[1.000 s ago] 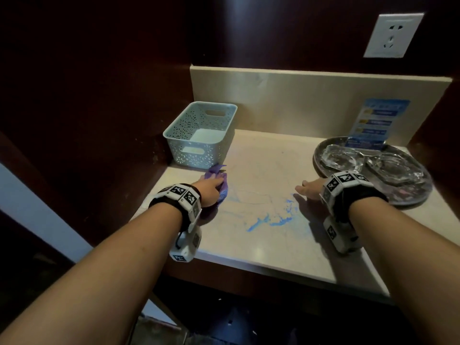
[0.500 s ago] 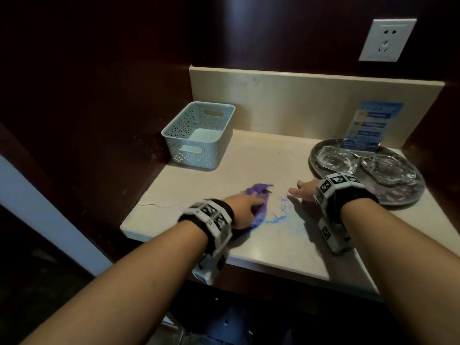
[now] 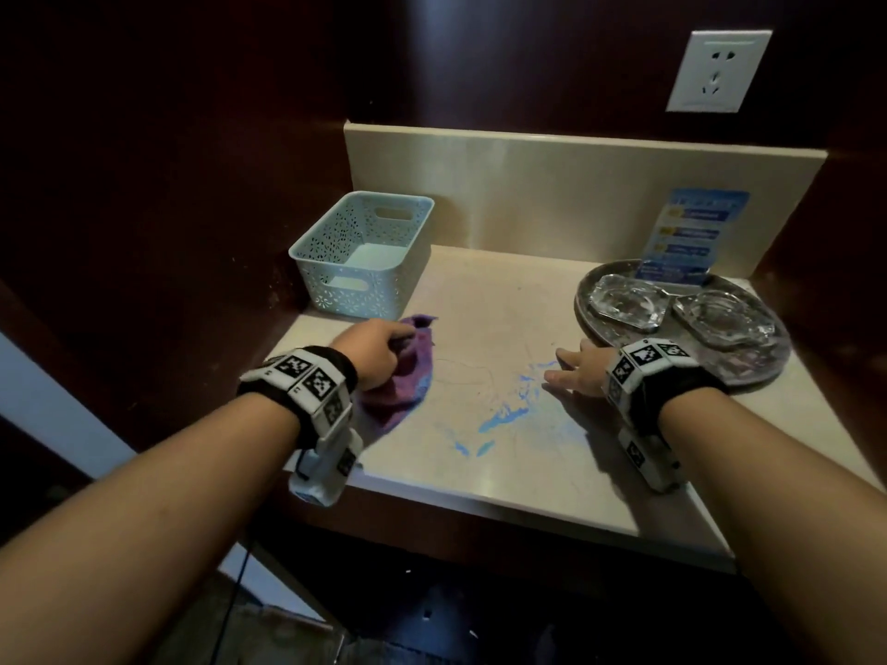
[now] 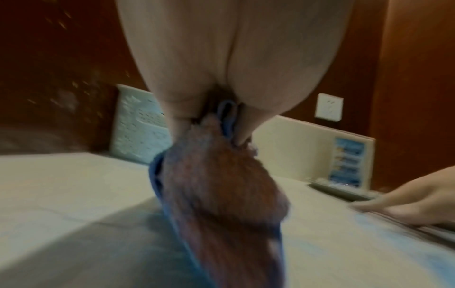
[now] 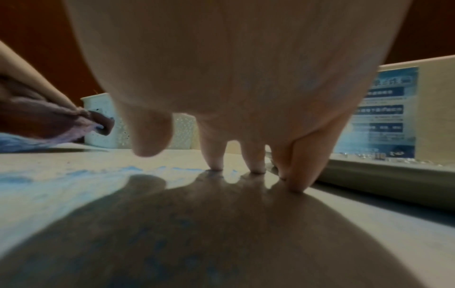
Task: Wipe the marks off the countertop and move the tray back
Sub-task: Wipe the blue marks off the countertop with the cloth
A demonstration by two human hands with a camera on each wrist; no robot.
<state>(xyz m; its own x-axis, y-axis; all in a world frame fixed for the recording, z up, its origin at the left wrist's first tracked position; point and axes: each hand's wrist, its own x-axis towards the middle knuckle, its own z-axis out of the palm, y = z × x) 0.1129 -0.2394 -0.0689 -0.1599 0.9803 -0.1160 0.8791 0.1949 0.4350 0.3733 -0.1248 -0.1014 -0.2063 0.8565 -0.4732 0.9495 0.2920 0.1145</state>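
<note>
Item: wiping task, part done. Blue marks (image 3: 504,415) remained smeared across the middle of the pale stone surface (image 3: 480,300), thickest near the front centre, with a fainter haze spreading toward the right hand; no stretch of the marked patch looked fully clean. Left hand (image 3: 379,352): fingers curled round a bunched purple cloth (image 3: 408,381) with a blue edge, cloth pressed to the surface just left of the marks and in front of a pale perforated basket (image 3: 360,261). Right hand (image 3: 578,371): fingers straight and spread, tips resting flat on the surface at the right edge of the marks, gripping nothing. Round metal tray (image 3: 749,371): at the right rear, just beyond the right hand, carrying two glass dishes (image 3: 629,300) and partly covering a blue printed card (image 3: 691,237); judged not yet moved back. Outstanding: most of the wiping, then the tray's return.
</note>
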